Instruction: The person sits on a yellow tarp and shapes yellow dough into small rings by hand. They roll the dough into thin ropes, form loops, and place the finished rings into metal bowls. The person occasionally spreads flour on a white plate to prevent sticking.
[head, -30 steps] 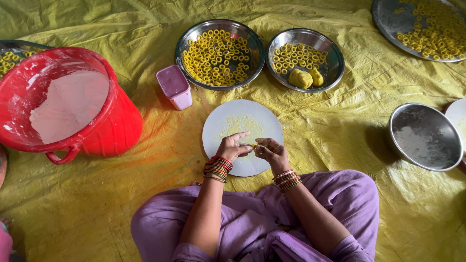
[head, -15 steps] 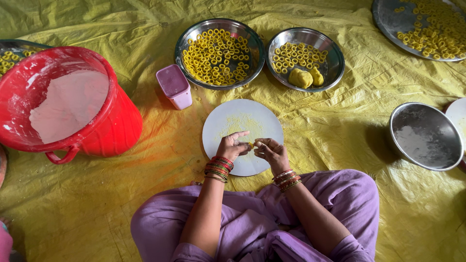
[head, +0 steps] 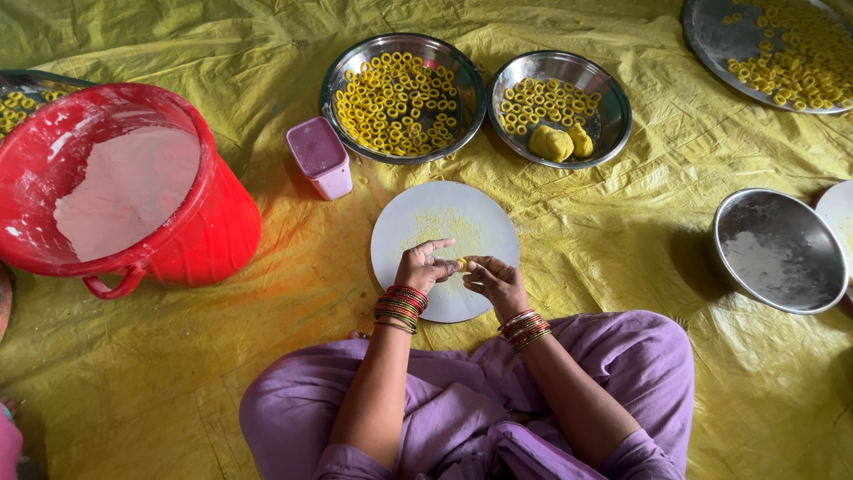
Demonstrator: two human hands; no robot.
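Observation:
I sit cross-legged in purple clothes on a yellow sheet. My left hand (head: 423,268) and my right hand (head: 494,280) meet over the near part of a round white board (head: 444,213) dusted with yellow flour. Both pinch a small piece of yellow dough (head: 462,264) between the fingertips. Bangles ring both wrists. Beyond the board stand a steel plate of yellow dough rings (head: 402,96) and a steel bowl (head: 559,108) holding more rings and lumps of yellow dough (head: 556,142).
A red tub of white flour (head: 115,191) stands at my left, a small pink container (head: 320,158) beside it. An emptied steel bowl (head: 779,251) sits to the right. A large tray of rings (head: 782,49) lies at the far right, another plate (head: 22,98) at the far left.
Both hands stay over the board's near part, fingers shifting slightly on the dough piece. Nothing else has moved.

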